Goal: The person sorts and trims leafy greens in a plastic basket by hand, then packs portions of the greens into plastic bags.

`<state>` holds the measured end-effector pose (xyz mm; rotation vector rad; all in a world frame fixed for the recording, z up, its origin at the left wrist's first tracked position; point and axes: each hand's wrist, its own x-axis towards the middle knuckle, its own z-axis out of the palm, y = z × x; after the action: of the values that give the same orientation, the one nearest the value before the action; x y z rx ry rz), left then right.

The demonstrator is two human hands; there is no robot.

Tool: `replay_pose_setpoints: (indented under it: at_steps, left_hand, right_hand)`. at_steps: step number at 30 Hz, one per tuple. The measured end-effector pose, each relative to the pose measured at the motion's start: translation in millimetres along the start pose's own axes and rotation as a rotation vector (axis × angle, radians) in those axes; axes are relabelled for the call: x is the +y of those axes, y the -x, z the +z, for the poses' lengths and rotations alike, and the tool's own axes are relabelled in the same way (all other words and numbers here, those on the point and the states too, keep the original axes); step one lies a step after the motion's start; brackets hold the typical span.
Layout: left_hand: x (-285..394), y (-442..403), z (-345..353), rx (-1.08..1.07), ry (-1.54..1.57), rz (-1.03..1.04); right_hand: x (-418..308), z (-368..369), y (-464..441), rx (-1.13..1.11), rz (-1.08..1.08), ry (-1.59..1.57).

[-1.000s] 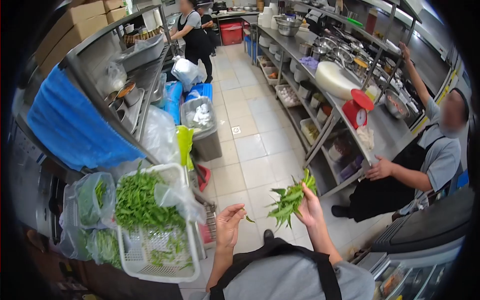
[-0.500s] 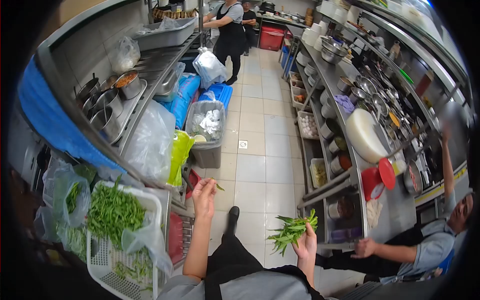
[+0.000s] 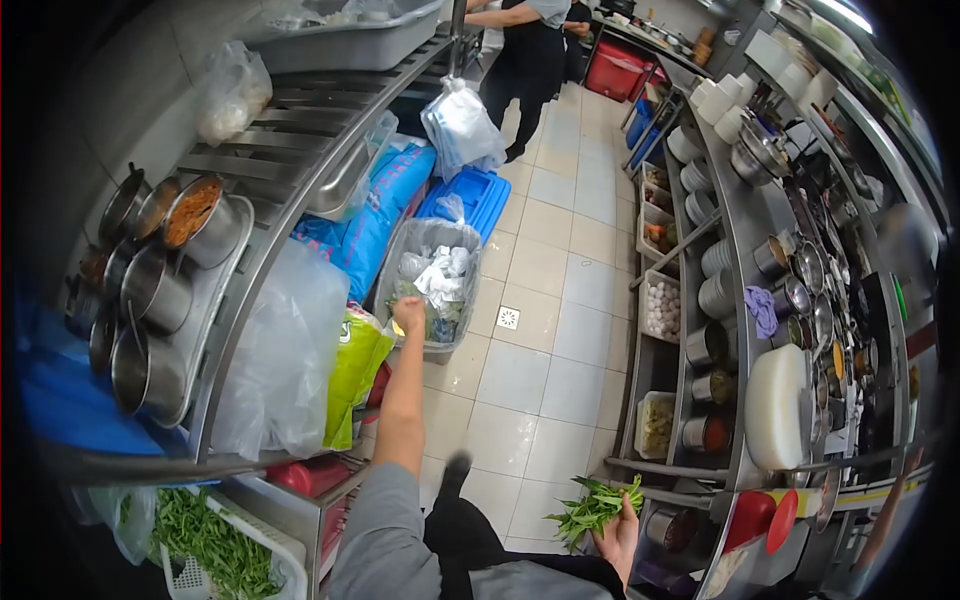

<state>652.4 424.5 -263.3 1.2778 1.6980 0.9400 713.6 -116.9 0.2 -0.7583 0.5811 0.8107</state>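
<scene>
The hands are well apart: the right hand (image 3: 617, 540) grips a leafy green bunch (image 3: 585, 514) near one end, probably so the leaves fan out uncrushed. The left hand (image 3: 408, 314) reaches over the lined bin (image 3: 452, 346); I cannot tell whether its fingers close on anything. Loose greens (image 3: 215, 540) lie in a white basket (image 3: 288, 556), its raised sides presumably containing them.
</scene>
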Motion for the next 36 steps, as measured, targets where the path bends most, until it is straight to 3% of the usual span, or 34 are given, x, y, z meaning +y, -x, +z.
replay_pose_setpoints:
  at_steps: [1, 3, 5, 7, 11, 14, 19, 26, 32, 36]
  left_hand:
    - [11.5, -10.9, 2.9, -0.099, -0.1, -0.109]
    - [15.7, -15.6, 29.0, -0.043, -0.243, -0.092]
    - [10.8, -14.9, 37.8, -0.16, -0.268, -0.103]
    - [3.0, -9.7, 34.6, -0.446, -0.16, -0.153]
    - [-40.4, 53.8, 28.5, -0.61, 0.022, -0.076]
    - [-73.2, 133.0, 8.9, -0.746, 0.196, -0.48]
    - [-76.1, 281.3, -72.7, -0.942, 0.164, -0.457]
    - [-28.9, 450.9, -296.4, -1.186, 0.283, -0.05]
    - [-15.3, 534.3, -475.4, -1.064, 0.339, 0.213]
    - [-19.4, 555.7, -543.7, -0.808, 0.343, 0.265]
  right_hand:
    - [-3.0, 5.2, -6.7, 0.011, -0.015, 0.032]
    - [-6.8, 11.4, -14.1, 0.032, -0.043, 0.093]
    - [-8.7, 17.0, -19.1, 0.03, -0.024, 0.068]
    - [-8.8, 21.9, -20.7, 0.013, 0.003, 0.049]
    - [-10.1, 21.2, -15.5, -0.056, 0.043, 0.023]
    - [-9.8, 10.8, 1.8, -0.092, 0.033, 0.03]
    - [-10.6, -32.2, 44.7, -0.24, 0.017, 0.113]
    - [-5.1, -116.9, 119.5, -0.47, 0.071, 0.087]
    - [-3.7, -142.5, 174.3, -0.602, 0.134, 0.07]
    - [8.5, -145.8, 201.3, -0.709, 0.137, 0.047]
